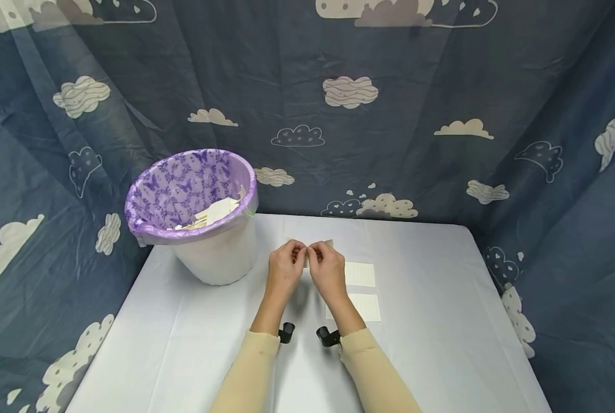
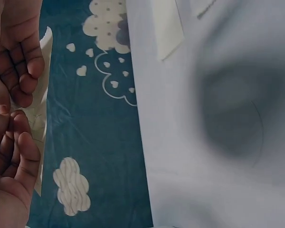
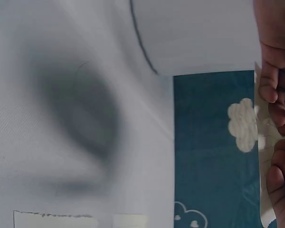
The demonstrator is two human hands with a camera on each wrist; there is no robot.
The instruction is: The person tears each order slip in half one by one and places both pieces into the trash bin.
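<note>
In the middle of the head view, my left hand (image 1: 285,268) and my right hand (image 1: 327,269) meet fingertip to fingertip. Both pinch a cream piece of paper (image 2: 46,61), held up over the table. Most of the paper lies behind the fingers in the head view; a ragged edge shows at one end in the left wrist view. The left hand (image 2: 12,171) appears lower in that view, with the right hand (image 2: 19,52) above it. Just right of my right hand, two cream lined sheets (image 1: 360,275) (image 1: 366,307) lie on the table, partly overlapped by my right hand and wrist.
A white bin (image 1: 217,258) with a purple butterfly-print liner (image 1: 183,178) stands to the left of my hands, with cream paper pieces (image 1: 218,211) inside. The white table (image 1: 442,321) ends at a dark blue curtain (image 1: 400,115) with clouds.
</note>
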